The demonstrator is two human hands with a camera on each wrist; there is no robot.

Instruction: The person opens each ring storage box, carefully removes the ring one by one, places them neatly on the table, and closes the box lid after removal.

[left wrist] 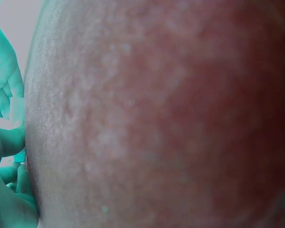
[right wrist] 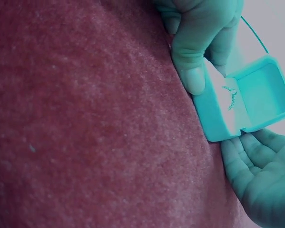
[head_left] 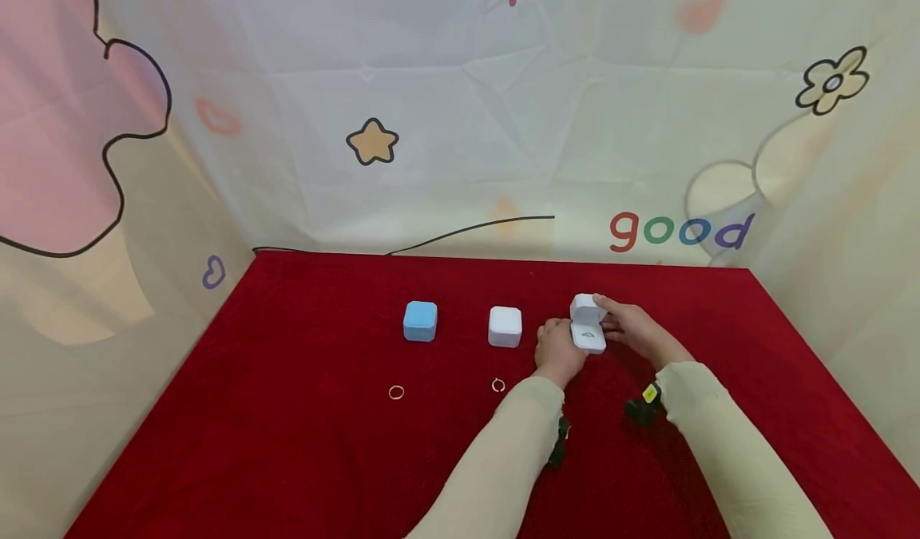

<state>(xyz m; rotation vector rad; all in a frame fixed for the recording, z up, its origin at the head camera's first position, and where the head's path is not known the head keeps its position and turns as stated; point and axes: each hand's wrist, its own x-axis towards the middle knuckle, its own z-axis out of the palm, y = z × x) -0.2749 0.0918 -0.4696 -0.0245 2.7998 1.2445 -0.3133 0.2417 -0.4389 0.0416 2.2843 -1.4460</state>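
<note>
Red cloth point(head_left: 287, 443) under a cartoon-printed backdrop point(head_left: 460, 108); hands hold an open ring box point(head_left: 588, 323).

Three ring boxes are counted on the red cloth point(head_left: 302, 411): one blue box point(head_left: 420, 320), closed; one white box point(head_left: 505, 326), closed; and one white box with its lid raised point(head_left: 588, 323). Three rings are counted: one seated in the opened box point(head_left: 588, 334) and two lying loose on the cloth, a gold-toned ring point(head_left: 396, 393) and a silver-toned ring point(head_left: 498, 385). Two hands are seen, the left hand point(head_left: 557, 351) and the right hand point(head_left: 632, 327).
</note>
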